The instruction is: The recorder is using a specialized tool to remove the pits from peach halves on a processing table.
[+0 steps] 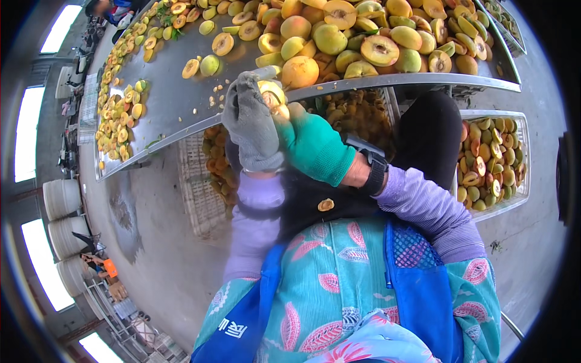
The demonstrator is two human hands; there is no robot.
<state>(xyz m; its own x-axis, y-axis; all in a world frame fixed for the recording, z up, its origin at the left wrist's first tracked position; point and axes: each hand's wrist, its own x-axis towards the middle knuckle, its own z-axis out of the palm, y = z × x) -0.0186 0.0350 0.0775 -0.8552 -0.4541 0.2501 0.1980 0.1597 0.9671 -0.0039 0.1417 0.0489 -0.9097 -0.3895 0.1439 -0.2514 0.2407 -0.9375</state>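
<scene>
My left hand (254,120), in a grey knit glove, grips a cut yellow peach (273,96) just over the near rim of the metal table (181,106). Its pale inner side faces me. Against the lower end of that fruit rests my right hand (313,143), in a green glove with its fingers curled. Blur and the glove hide whether a tool is in it. A bare fingertip pokes out of the green glove. On the dark cloth over my lap lies a brown peach pit or scrap (326,204).
Whole and halved peaches (363,41) are heaped on the table, with loose seeds (217,96) near its rim. Below stand a crate of dark fruit pieces (358,113) and another crate (195,181). At right is a white crate of halves (492,163). White tubs (63,197) line the left.
</scene>
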